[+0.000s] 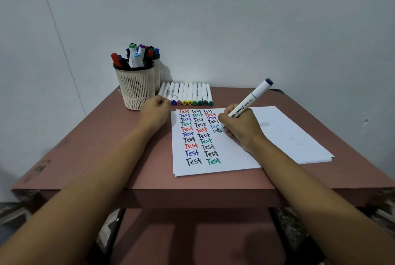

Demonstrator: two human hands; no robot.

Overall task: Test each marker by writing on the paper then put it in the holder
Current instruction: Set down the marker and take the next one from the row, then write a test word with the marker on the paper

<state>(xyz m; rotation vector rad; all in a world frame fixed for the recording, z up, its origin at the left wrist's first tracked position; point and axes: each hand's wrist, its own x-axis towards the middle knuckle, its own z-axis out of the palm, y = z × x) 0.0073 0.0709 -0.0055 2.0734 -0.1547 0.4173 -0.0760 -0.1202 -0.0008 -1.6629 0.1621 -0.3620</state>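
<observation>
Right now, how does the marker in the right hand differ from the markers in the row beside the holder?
The held marker tilts up, tip on the paper; the row markers lie flat on the table. The right hand grips the held marker; the row markers lie side by side. The held marker's lower end is bare; the row markers' near ends are capped. Both have white barrels.

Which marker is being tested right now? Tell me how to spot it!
Find the reddish table, then the white paper covered in "Test" words. The right hand grips a white marker there, tip on the page. Unlike the markers lying flat in a row behind the paper, it slants up, dark blue end in the air.
</observation>
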